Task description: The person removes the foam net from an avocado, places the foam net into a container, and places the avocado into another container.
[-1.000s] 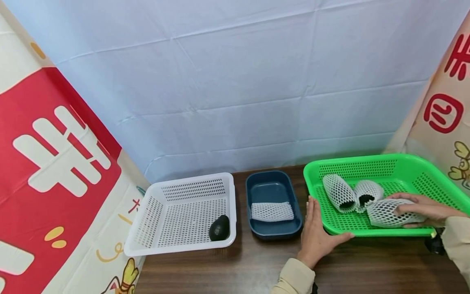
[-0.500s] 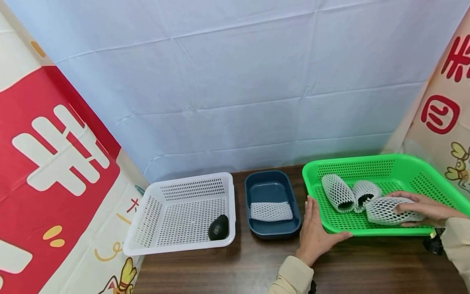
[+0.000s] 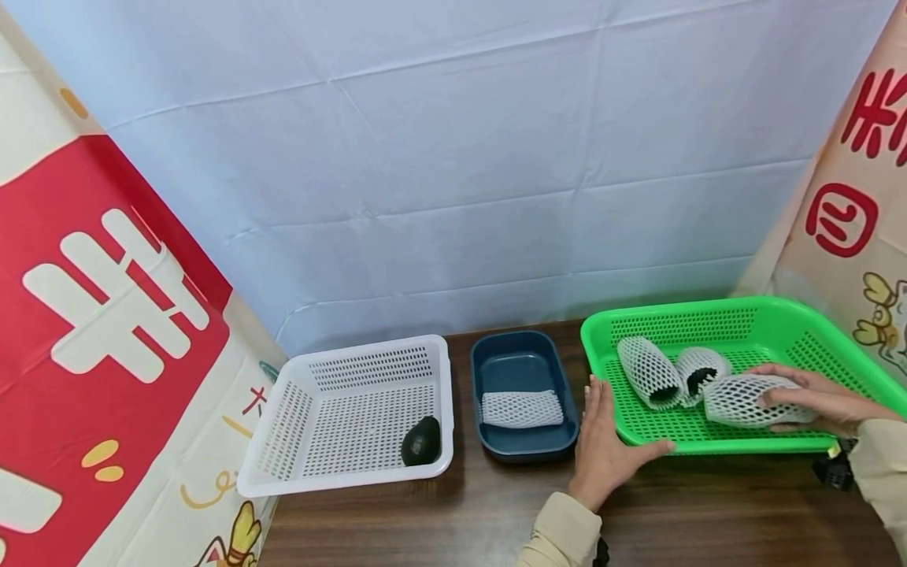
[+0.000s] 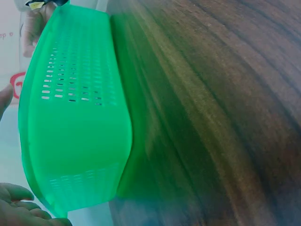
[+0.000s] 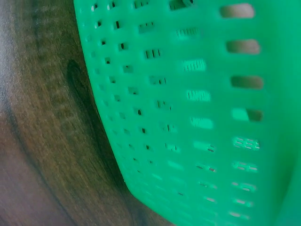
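In the green basket [image 3: 683, 446] at the right, my right hand [image 3: 815, 400] grips an avocado wrapped in a white foam net [image 3: 740, 400], fingers at its far side. Beyond it lie two more wrapped pieces, a long net sleeve [image 3: 646, 370] and a shorter one [image 3: 701, 368], each with a dark end showing. My left hand [image 3: 605, 449] rests against the basket's near left corner, fingers straight and thumb spread along the front rim. In the left wrist view the basket's outer wall [image 4: 75, 127] fills the left side. The right wrist view shows only perforated wall [image 5: 155, 108], not my hand.
A flat white foam net [image 3: 523, 409] lies in a dark blue tray [image 3: 520, 453] in the middle. To the left, a white basket [image 3: 347, 479] holds a bare dark avocado [image 3: 421, 441]. A pale cloth [image 3: 453, 197] hangs behind the wooden table [image 3: 425, 528].
The head view has shifted slightly. My right hand stays on the wrapped avocado, which has barely moved; my left hand keeps its place at the basket corner.
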Available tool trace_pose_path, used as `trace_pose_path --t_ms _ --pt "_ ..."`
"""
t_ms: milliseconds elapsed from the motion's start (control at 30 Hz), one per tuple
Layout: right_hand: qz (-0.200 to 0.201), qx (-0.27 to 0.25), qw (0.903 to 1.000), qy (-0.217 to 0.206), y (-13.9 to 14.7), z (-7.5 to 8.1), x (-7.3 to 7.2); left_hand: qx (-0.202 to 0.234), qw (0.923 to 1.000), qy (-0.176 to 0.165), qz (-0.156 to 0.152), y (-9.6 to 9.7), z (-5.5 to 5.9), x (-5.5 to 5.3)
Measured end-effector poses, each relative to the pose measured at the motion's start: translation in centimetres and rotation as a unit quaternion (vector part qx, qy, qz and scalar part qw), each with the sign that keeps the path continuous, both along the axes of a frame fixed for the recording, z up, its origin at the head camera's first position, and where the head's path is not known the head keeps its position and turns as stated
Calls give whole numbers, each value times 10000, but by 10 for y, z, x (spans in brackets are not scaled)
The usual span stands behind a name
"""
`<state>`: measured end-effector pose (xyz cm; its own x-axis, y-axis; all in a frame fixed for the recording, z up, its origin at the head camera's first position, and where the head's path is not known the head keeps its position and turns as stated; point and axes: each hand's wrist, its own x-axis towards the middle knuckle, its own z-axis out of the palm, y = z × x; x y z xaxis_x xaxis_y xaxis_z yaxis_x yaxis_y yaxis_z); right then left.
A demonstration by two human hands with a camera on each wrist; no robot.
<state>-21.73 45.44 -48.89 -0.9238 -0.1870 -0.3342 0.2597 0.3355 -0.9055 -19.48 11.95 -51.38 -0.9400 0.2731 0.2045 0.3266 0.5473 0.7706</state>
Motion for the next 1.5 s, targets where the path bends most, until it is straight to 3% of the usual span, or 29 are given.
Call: trace_pose_path --t_ms 400,700,1133,1500 --pt "-246 -32 9983 525 0 -2 5 438 9990 -16 -102 -6 10 -3" --pt "-190 -138 9982 547 -4 1 7 700 9974 -140 -122 -11 16 -2" --pt "-298 -424 9964 665 -7 5 11 1008 9942 -374 27 -18 18 -1" --pt "-391 -812 9900 1081 -7 3 16 1190 9917 -477 93 -26 20 0"
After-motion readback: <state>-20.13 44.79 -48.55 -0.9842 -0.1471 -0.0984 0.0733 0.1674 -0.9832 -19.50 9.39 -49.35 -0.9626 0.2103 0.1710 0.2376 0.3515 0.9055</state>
